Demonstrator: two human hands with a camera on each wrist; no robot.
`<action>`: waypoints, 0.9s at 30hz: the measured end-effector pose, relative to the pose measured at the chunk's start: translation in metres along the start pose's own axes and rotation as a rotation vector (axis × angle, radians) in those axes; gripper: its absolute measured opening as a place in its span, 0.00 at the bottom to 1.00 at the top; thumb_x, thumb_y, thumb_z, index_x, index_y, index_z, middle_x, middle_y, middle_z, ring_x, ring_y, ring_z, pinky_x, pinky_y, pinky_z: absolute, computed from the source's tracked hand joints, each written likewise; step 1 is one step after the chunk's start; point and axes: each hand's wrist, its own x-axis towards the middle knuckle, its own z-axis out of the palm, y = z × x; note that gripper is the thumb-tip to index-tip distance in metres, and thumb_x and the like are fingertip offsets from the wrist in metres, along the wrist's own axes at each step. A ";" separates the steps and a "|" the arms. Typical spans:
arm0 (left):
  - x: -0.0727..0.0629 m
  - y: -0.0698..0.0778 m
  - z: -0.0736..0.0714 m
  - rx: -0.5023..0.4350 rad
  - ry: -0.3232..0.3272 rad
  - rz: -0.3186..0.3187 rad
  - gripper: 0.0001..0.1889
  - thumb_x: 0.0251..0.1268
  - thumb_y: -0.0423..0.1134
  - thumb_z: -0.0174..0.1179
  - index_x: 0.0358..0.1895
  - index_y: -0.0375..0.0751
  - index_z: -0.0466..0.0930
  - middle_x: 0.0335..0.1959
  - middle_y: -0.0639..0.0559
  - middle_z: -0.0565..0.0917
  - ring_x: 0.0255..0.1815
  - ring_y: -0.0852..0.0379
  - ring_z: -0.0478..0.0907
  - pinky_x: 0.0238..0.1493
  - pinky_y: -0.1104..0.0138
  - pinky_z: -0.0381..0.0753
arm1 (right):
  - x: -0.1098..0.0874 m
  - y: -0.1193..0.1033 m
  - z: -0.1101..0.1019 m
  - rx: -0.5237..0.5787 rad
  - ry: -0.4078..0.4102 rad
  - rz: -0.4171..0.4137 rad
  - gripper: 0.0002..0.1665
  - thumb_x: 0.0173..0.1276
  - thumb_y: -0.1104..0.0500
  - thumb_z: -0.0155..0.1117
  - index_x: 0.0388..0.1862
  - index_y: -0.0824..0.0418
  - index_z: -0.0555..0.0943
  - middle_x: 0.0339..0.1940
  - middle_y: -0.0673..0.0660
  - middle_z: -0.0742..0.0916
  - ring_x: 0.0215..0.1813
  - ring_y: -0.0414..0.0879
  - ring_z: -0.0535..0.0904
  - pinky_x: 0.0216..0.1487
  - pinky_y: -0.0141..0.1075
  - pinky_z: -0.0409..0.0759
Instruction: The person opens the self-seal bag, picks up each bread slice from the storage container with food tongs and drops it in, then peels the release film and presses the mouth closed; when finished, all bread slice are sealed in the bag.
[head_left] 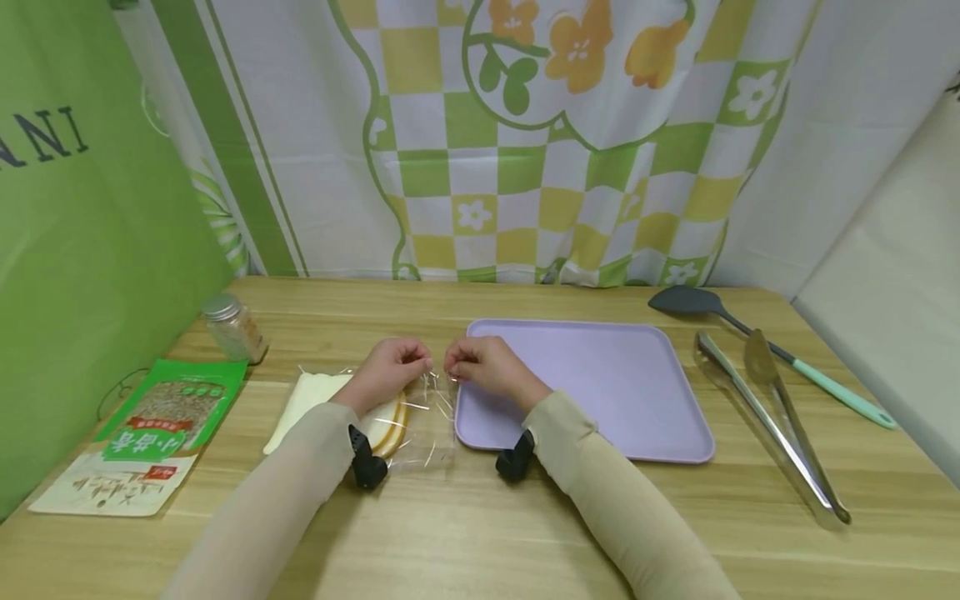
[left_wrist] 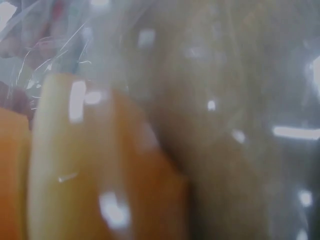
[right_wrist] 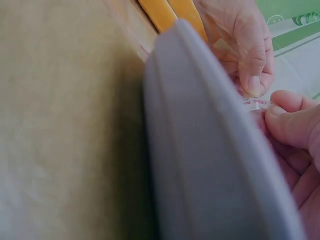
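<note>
A clear plastic bag (head_left: 427, 429) with slices of bread (head_left: 397, 429) inside lies left of a lilac tray (head_left: 592, 392). My left hand (head_left: 386, 372) reaches over the bread and pinches the bag's open-looking end between thumb and fingers. Facing it, my right hand (head_left: 491, 367) is above the tray's left edge, thumb against curled fingers. In the right wrist view a small white strip with red print (right_wrist: 257, 104) spans both hands' fingertips, pinched at each end. The left wrist view shows the orange-crusted bread (left_wrist: 75, 165) blurred through shiny plastic.
At the left stand a spice jar (head_left: 236, 329) and a green-and-white food pouch (head_left: 153, 433). Metal tongs (head_left: 772, 425) and a dark spatula with a mint handle (head_left: 840, 392) lie at the right. A patterned curtain (head_left: 555, 167) hangs behind the wooden table (head_left: 465, 533).
</note>
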 end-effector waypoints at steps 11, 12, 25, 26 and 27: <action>0.000 -0.007 -0.002 -0.027 0.034 -0.010 0.05 0.60 0.32 0.57 0.29 0.35 0.77 0.20 0.56 0.73 0.23 0.60 0.67 0.26 0.70 0.69 | -0.009 0.002 -0.005 0.047 -0.024 0.030 0.05 0.61 0.71 0.59 0.27 0.64 0.79 0.27 0.57 0.85 0.29 0.37 0.78 0.34 0.28 0.78; 0.000 -0.007 -0.003 -0.030 0.039 -0.027 0.05 0.61 0.33 0.57 0.29 0.35 0.77 0.20 0.56 0.72 0.23 0.60 0.67 0.26 0.70 0.69 | -0.009 0.002 -0.006 0.060 -0.019 0.047 0.05 0.61 0.72 0.59 0.27 0.65 0.79 0.27 0.57 0.86 0.30 0.38 0.78 0.34 0.29 0.79; 0.001 -0.006 -0.002 -0.076 0.053 -0.085 0.06 0.62 0.33 0.57 0.30 0.34 0.76 0.18 0.55 0.71 0.21 0.60 0.67 0.25 0.70 0.69 | -0.036 0.006 -0.028 0.015 -0.052 0.123 0.04 0.61 0.70 0.58 0.28 0.64 0.77 0.23 0.51 0.81 0.27 0.38 0.74 0.33 0.29 0.74; 0.001 -0.006 -0.001 -0.072 0.054 -0.087 0.06 0.62 0.34 0.57 0.30 0.35 0.76 0.19 0.55 0.71 0.21 0.60 0.67 0.25 0.70 0.69 | -0.038 0.007 -0.030 0.012 -0.057 0.123 0.04 0.61 0.70 0.57 0.28 0.64 0.77 0.22 0.51 0.80 0.28 0.38 0.74 0.33 0.29 0.73; 0.001 -0.005 0.000 -0.072 0.056 -0.092 0.06 0.62 0.34 0.57 0.31 0.35 0.76 0.19 0.55 0.71 0.21 0.60 0.67 0.25 0.69 0.70 | -0.041 0.007 -0.032 0.010 -0.061 0.120 0.04 0.61 0.70 0.57 0.29 0.63 0.77 0.22 0.51 0.80 0.28 0.39 0.73 0.33 0.30 0.73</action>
